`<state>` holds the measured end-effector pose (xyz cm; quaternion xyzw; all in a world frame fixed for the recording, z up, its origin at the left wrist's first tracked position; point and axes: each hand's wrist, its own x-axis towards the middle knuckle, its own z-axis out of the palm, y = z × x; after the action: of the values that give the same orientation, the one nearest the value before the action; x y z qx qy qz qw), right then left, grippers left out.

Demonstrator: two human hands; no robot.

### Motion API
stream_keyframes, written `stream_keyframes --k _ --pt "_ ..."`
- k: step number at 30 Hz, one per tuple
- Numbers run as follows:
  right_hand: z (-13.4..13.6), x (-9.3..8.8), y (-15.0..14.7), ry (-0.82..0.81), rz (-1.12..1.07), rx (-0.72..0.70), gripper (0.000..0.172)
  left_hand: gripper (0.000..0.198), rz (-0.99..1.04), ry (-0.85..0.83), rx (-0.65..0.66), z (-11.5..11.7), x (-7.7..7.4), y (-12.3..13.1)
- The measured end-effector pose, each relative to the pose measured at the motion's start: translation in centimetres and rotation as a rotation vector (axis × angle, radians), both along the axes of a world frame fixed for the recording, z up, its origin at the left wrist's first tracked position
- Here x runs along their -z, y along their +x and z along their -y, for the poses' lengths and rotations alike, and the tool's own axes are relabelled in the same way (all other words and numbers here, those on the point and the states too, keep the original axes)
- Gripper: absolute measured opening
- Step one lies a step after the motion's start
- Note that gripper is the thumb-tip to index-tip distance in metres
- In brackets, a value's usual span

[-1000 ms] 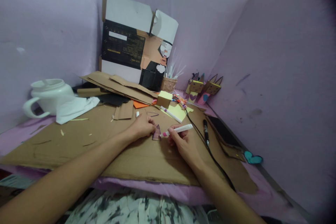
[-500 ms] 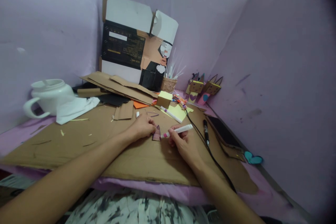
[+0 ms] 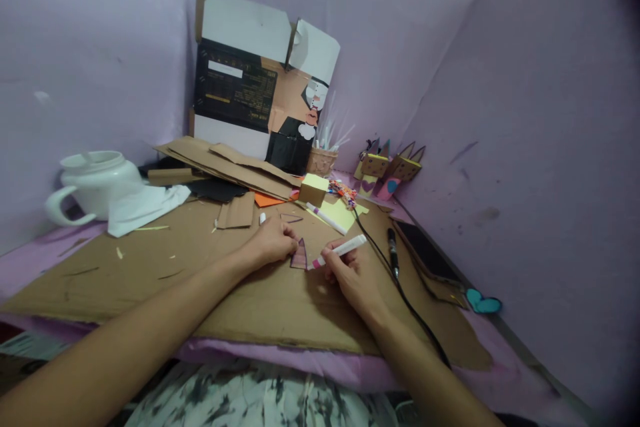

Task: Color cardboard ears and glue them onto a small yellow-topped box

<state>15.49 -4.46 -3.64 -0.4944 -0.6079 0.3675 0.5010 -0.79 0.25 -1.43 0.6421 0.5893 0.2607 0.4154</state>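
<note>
A small triangular cardboard piece [image 3: 299, 256], coloured purple, lies flat on a big brown cardboard sheet [image 3: 150, 273]. My left hand [image 3: 273, 242] is closed, its fingertips pinning the triangle's left edge. My right hand [image 3: 350, 273] grips a white marker with a pink tip [image 3: 340, 249], and the tip touches the triangle's lower right corner. A white marker cap [image 3: 262, 217] rests on the sheet just behind my left hand.
A white jug [image 3: 90, 181] with a white cloth [image 3: 143, 205] stands at the left. Stacked cardboard [image 3: 225, 167] and a printed box [image 3: 250, 90] are at the back. A second marker [image 3: 325, 217], yellow block [image 3: 314, 188], black pen [image 3: 392, 250], black cable [image 3: 400, 287], cardboard figures [image 3: 387, 170] lie right.
The marker tip has slid a little down and to the right along the triangle's edge. My left hand has stayed on the piece.
</note>
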Motion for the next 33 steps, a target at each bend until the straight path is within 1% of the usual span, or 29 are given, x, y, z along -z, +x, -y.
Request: stream_keyframes --k 3,7,10,13,17,20,23,28,33 --pt "0.0 0.13 0.01 0.029 -0.022 -0.024 0.024 0.007 0.016 0.008 0.008 -0.06 0.06 0.01" --pt "-0.14 0.36 -0.02 0.043 0.012 -0.061 0.024 0.008 0.016 0.005 0.013 0.0 -0.14 0.04" --pt "-0.14 0.29 -0.04 0.011 0.015 -0.058 0.024 0.009 0.012 0.016 0.022 0.11 -0.29 0.05" --pt "-0.08 0.17 -0.03 -0.006 -0.028 -0.041 0.026 0.01 0.008 0.013 0.01 0.17 -0.34 0.09" --pt "-0.18 0.31 -0.07 0.028 -0.029 -0.044 0.025 0.01 0.016 0.003 0.005 0.15 -0.28 0.14" --pt "-0.22 0.32 -0.12 0.022 -0.005 -0.042 0.025 0.01 0.009 0.005 0.005 0.11 -0.2 0.1" --pt "-0.16 0.17 -0.17 0.016 -0.031 -0.037 0.026 0.01 0.008 0.014 0.01 0.12 -0.2 0.04" --pt "-0.19 0.35 -0.24 0.039 -0.019 -0.055 0.025 0.011 0.0 -0.005 0.016 0.17 -0.33 0.08" --pt "-0.26 0.62 -0.21 0.034 -0.034 -0.054 0.025 0.01 0.037 0.012 0.022 -0.05 0.08 0.03"
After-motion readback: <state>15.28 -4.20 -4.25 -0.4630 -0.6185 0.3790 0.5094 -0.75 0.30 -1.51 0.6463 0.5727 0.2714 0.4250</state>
